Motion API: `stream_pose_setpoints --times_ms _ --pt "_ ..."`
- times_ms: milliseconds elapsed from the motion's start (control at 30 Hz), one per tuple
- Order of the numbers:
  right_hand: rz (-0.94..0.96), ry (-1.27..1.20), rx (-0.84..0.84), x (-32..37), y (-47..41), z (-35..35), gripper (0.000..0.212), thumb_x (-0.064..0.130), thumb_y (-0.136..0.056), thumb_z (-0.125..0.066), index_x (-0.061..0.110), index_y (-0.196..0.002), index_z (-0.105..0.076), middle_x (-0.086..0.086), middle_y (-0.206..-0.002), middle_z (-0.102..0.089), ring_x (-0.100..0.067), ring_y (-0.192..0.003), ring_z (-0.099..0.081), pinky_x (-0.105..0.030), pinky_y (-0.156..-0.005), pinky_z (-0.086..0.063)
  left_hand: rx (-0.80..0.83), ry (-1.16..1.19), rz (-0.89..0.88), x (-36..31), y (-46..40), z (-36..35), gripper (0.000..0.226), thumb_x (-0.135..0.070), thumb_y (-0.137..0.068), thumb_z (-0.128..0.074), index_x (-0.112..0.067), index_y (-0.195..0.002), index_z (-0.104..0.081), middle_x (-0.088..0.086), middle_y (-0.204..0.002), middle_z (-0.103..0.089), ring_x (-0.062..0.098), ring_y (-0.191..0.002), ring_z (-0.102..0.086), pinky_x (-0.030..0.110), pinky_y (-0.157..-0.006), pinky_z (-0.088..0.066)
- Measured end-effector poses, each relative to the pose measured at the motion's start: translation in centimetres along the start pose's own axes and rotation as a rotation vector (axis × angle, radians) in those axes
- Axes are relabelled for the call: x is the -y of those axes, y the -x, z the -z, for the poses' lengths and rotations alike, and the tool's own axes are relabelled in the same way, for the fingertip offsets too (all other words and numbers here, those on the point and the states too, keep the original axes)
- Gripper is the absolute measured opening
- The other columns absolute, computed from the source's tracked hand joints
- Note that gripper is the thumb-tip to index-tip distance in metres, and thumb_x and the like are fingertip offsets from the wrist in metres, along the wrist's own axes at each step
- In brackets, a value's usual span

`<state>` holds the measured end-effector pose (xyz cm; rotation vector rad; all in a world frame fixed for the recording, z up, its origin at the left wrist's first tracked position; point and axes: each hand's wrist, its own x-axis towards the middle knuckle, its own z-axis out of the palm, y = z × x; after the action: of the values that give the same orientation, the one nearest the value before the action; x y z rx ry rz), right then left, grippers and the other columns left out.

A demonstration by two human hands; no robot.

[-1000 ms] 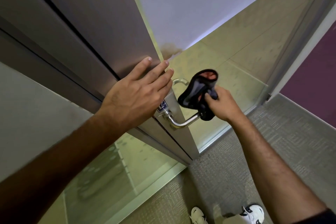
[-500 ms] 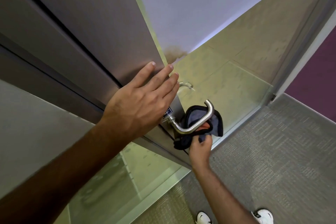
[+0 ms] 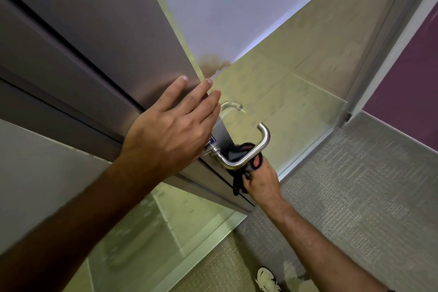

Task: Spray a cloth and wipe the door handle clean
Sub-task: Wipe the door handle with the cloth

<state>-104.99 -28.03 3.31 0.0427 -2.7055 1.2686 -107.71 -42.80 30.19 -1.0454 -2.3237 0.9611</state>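
Two hands mid-wipe: the left hand [image 3: 169, 135] lies flat and open on the door [image 3: 113, 38], the right hand [image 3: 262, 179] grips the dark cloth [image 3: 238, 155] beneath the lever handle [image 3: 251, 152]; its upturned far end seemingly awaits the next stroke.

An office or commercial building corridor is showing here. Grey patterned carpet tiles [image 3: 355, 197] are covering the floor. A brushed-metal door [image 3: 113, 38] with a steel lever handle [image 3: 246, 156] is standing open beside a frosted glass panel [image 3: 284, 106], and a purple wall [image 3: 407, 78] is running alongside.
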Motion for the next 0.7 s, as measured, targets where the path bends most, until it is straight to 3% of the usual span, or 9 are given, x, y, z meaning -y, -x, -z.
stream_pose_setpoints --times_ms 67,167,267,300,400,467,567,633,700 --pt "-0.144 -0.086 -0.023 -1.3 0.6 0.1 0.037 -0.001 -0.080 -0.069 0.005 -0.116 -0.062 -0.008 -0.105 -0.065 -0.026 -0.091 -0.062 -0.041 -0.076 -0.057 0.023 0.000 -0.009 0.1 0.0 0.2 0.048 -0.031 -0.104 -0.037 -0.007 -0.142 -0.053 0.012 -0.154 -0.049 0.031 -0.148 -0.038 0.053 -0.121 -0.017" --pt "-0.491 -0.567 -0.279 -1.3 1.8 -0.2 0.018 -0.008 -0.088 -0.060 0.007 -0.097 -0.065 -0.006 -0.094 -0.068 -0.025 -0.092 -0.067 -0.043 -0.084 -0.059 0.035 -0.003 -0.002 0.1 -0.1 0.2 0.049 -0.033 -0.104 -0.039 -0.008 -0.144 -0.052 0.012 -0.155 -0.047 0.032 -0.148 -0.038 0.053 -0.122 -0.014" --pt "-0.719 -0.893 -0.463 -0.3 1.5 -1.3 0.037 -0.008 -0.092 -0.054 0.028 -0.092 -0.060 0.009 -0.094 -0.066 0.002 -0.089 -0.068 -0.009 -0.072 -0.053 0.032 0.002 -0.013 0.2 -0.1 0.1 0.049 -0.032 -0.105 -0.038 -0.007 -0.145 -0.050 0.013 -0.156 -0.046 0.033 -0.148 -0.037 0.054 -0.122 -0.015" --pt "-0.761 -1.009 -0.511 0.0 1.2 -1.5 0.036 -0.005 -0.095 -0.053 0.030 -0.094 -0.060 0.010 -0.098 -0.066 0.004 -0.089 -0.067 -0.007 -0.071 -0.051 0.024 0.005 -0.012 0.2 -0.1 0.1 0.048 -0.031 -0.105 -0.038 -0.007 -0.144 -0.051 0.013 -0.156 -0.046 0.033 -0.148 -0.037 0.054 -0.121 -0.015" --pt "-0.783 -1.395 -0.623 -0.6 0.7 -1.1 0.037 0.003 -0.098 -0.051 0.036 -0.102 -0.066 0.001 -0.113 -0.071 -0.018 -0.104 -0.067 -0.032 -0.086 -0.056 0.013 0.001 -0.007 0.1 0.0 0.0 0.047 -0.030 -0.106 -0.036 -0.006 -0.143 -0.053 0.014 -0.155 -0.048 0.033 -0.148 -0.038 0.054 -0.121 -0.016" --pt "-0.761 -1.549 -0.654 -1.8 1.2 -0.3 0.035 0.008 -0.098 -0.052 0.039 -0.108 -0.066 0.000 -0.111 -0.074 -0.023 -0.100 -0.068 -0.041 -0.080 -0.057 0.010 -0.002 -0.008 0.0 0.0 -0.1 0.046 -0.029 -0.106 -0.036 -0.006 -0.143 -0.053 0.014 -0.154 -0.048 0.033 -0.147 -0.038 0.054 -0.121 -0.015" --pt "-0.698 -1.625 -0.646 -2.7 2.2 1.2 0.037 0.017 -0.099 -0.056 0.023 -0.135 -0.052 0.002 -0.116 -0.074 -0.018 -0.099 -0.073 -0.037 -0.072 -0.061 0.021 0.000 -0.005 0.0 -0.1 -0.1 0.047 -0.030 -0.106 -0.037 -0.006 -0.143 -0.053 0.013 -0.155 -0.048 0.033 -0.148 -0.038 0.053 -0.121 -0.012" --pt "-0.725 -1.652 -0.540 -1.3 2.5 0.8 0.046 0.019 -0.099 -0.057 0.016 -0.144 -0.045 0.000 -0.117 -0.074 -0.019 -0.104 -0.070 -0.036 -0.080 -0.060 0.028 0.000 -0.003 0.1 -0.1 -0.1 0.048 -0.031 -0.105 -0.037 -0.007 -0.143 -0.052 0.012 -0.155 -0.048 0.031 -0.148 -0.037 0.052 -0.121 -0.012" --pt "-0.794 -1.747 -0.378 1.2 2.2 -0.2 0.051 0.025 -0.099 -0.054 0.014 -0.148 -0.044 -0.003 -0.129 -0.070 -0.022 -0.119 -0.064 -0.040 -0.099 -0.054 0.040 0.000 -0.002 0.1 0.0 0.1 0.049 -0.032 -0.104 -0.038 -0.007 -0.143 -0.052 0.011 -0.155 -0.048 0.031 -0.148 -0.037 0.052 -0.121 -0.012"
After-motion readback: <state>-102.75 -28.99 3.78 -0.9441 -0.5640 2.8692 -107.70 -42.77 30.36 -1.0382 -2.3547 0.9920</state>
